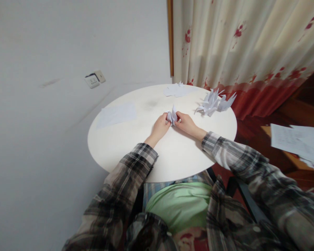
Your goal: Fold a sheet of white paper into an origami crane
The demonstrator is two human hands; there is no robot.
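Note:
Over the middle of the round white table (131, 146), a small folded white paper piece (172, 115) is held between both hands, one pointed flap sticking up. My left hand (161, 126) pinches its left side, fingers closed. On the right side, my right hand (186, 122) grips it with thumb and fingers. The lower folds are partly hidden by the fingers. To the right of my right hand stands a cluster of folded white paper shapes (211, 103) with pointed tips, several of them close together.
A flat white sheet (117, 114) lies at the table's left. Paper scraps (176, 90) sit at the far edge. A wall socket (92, 81) is at left, a flowered curtain (225, 45) behind. Written papers (295, 139) rest on a wooden surface at right.

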